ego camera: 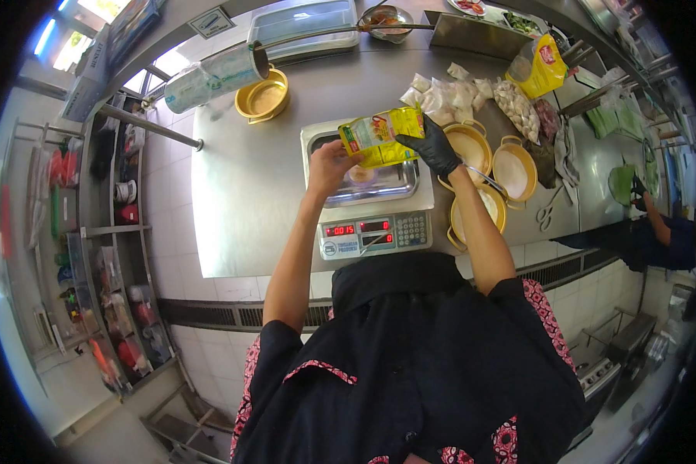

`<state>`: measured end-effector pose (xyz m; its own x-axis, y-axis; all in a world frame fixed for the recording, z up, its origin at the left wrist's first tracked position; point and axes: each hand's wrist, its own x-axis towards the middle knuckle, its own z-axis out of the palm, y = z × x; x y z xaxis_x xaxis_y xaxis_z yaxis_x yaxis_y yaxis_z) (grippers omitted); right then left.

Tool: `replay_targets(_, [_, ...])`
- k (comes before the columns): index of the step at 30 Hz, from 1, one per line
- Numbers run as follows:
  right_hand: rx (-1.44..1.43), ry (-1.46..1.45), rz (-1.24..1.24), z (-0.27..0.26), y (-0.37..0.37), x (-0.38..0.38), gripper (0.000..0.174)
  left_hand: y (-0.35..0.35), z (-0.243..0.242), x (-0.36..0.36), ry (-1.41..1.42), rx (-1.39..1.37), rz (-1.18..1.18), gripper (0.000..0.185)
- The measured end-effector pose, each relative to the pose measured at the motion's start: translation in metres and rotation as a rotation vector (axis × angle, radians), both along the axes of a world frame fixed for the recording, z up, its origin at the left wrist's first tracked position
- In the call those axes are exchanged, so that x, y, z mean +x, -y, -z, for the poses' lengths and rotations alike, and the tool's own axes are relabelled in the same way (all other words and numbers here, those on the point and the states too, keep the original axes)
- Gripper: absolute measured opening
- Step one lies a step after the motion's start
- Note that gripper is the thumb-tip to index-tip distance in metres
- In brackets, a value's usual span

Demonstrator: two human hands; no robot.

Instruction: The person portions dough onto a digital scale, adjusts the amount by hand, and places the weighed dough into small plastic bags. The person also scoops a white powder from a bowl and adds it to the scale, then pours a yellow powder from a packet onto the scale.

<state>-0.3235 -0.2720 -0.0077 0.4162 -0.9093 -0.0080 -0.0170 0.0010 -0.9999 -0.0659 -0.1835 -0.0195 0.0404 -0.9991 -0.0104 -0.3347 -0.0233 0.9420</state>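
A yellow seasoning pouch (383,136) is held between both hands above a digital scale (376,235) with a lit red display. My bare left hand (332,166) grips its left lower edge. My right hand (432,145), in a black glove, holds its right side. On the scale's platform sits a rectangular steel tray (332,197), with a small bag or cup (361,175) of pale contents partly seen under the pouch. To the right stand several golden two-handled pots (515,171) of white powder or grains; a metal spoon handle (487,180) lies across them near my right wrist.
Small clear bags of white powder (441,98), a bag of garlic-like cloves (516,110), another yellow pouch (536,66) and scissors (546,217) lie right. A golden pot (264,98) stands left under a wrap roll (217,78). A co-worker's arm (656,220) is at far right.
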Motion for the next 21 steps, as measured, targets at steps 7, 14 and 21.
replay_targets(7, [-0.028,0.053,0.048,0.015,0.0,0.004,0.044,0.002,0.009,0.002,0.002,0.063,-0.034,0.033])
replay_targets(14, [-0.002,0.021,0.012,0.01,0.0,0.006,0.042,-0.002,0.015,0.003,-0.012,0.08,-0.019,0.033])
replay_targets(21, [-0.025,0.019,-0.019,0.008,0.0,0.01,0.042,-0.005,0.02,0.003,-0.037,0.087,-0.045,0.031])
